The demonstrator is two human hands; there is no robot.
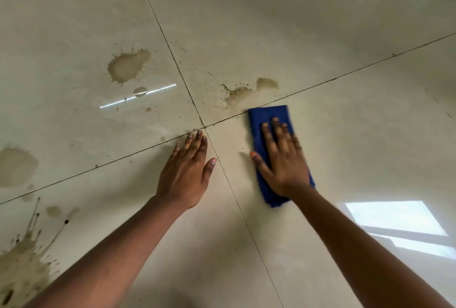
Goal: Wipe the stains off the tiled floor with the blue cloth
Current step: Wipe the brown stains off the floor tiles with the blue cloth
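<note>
The folded blue cloth (pixel 261 122) lies flat on the pale tiled floor (pixel 320 36), its far edge at a grout line. My right hand (pixel 281 159) presses down on it, palm flat and fingers spread. My left hand (pixel 187 167) rests flat on the floor to the left, fingertips near the crossing of the grout lines, holding nothing. A brown splash stain (pixel 238 94) sits just beyond the cloth's far left corner. A bigger stain (pixel 127 66) lies further left. More stains mark the left edge (pixel 16 169) and the bottom left corner (pixel 22 265).
Dark grout lines (pixel 167 43) cross between my hands. Small drips (pixel 140 91) dot the tile at the left. A bright window reflection (pixel 394 219) shines on the floor at the lower right, a thin light streak (pixel 158 90) at the left.
</note>
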